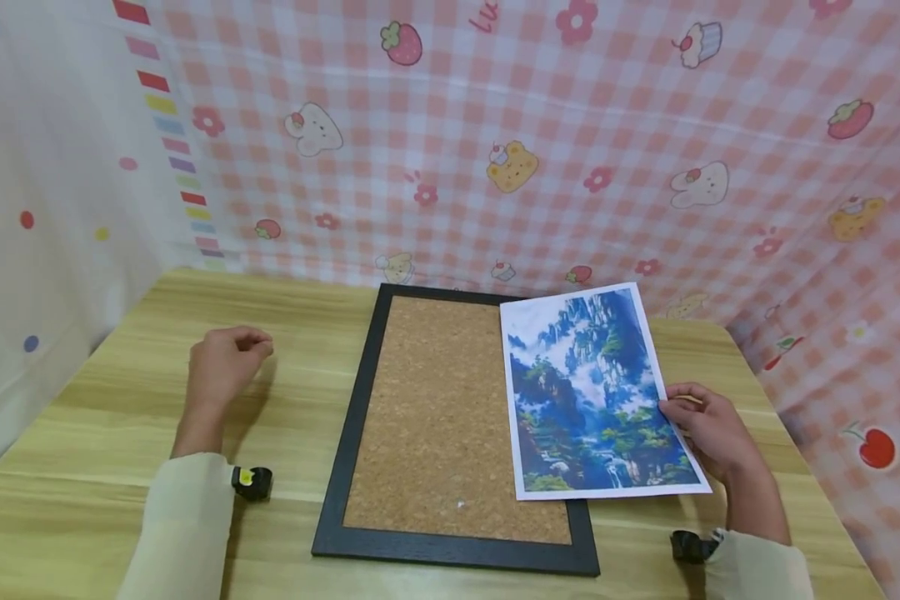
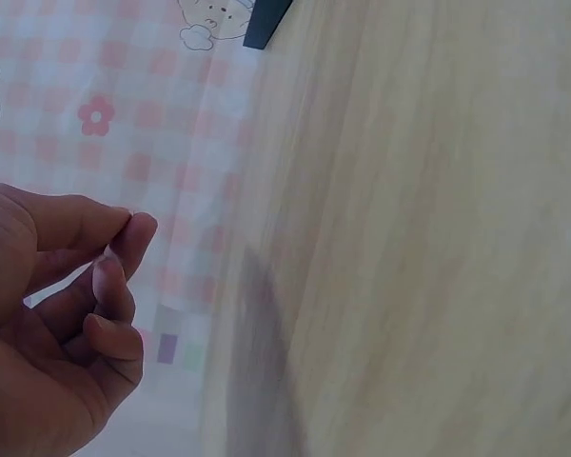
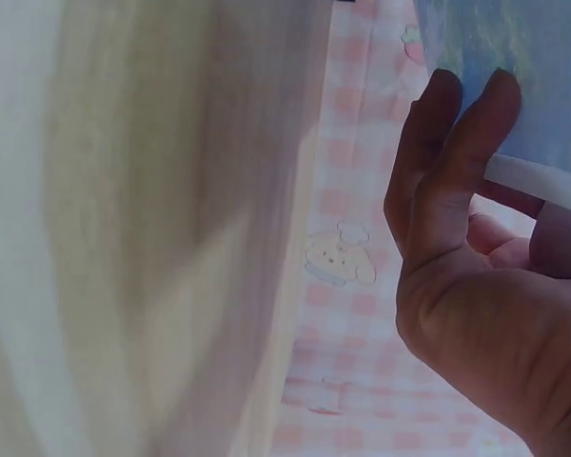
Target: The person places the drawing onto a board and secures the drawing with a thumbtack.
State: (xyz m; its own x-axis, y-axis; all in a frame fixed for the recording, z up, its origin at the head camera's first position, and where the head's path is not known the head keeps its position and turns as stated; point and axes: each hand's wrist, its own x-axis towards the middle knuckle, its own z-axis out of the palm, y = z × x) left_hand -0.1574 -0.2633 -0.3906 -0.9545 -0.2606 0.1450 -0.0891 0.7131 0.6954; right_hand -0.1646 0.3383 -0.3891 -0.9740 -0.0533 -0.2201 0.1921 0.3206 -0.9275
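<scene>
A colour print of a misty mountain landscape (image 1: pixel 585 392), white-bordered, hangs over the right part of a cork board (image 1: pixel 435 417) with a black frame. My right hand (image 1: pixel 708 429) pinches the print at its right edge; in the right wrist view, fingers (image 3: pixel 490 114) lie on its face. The print's right side reaches past the frame, and the board's right edge is partly hidden beneath it. To the left of the board, my left hand (image 1: pixel 228 362) is held above the table, thumb and index fingertips together, other fingers curled. I cannot tell whether something tiny sits between those fingertips.
The board lies on a wood-grain table (image 1: pixel 292 417). A small whitish speck (image 1: pixel 460 503) shows near the board's lower edge. Behind the table hangs a pink checked curtain (image 1: pixel 435 150), with white cloth (image 1: pixel 52 167) at the left.
</scene>
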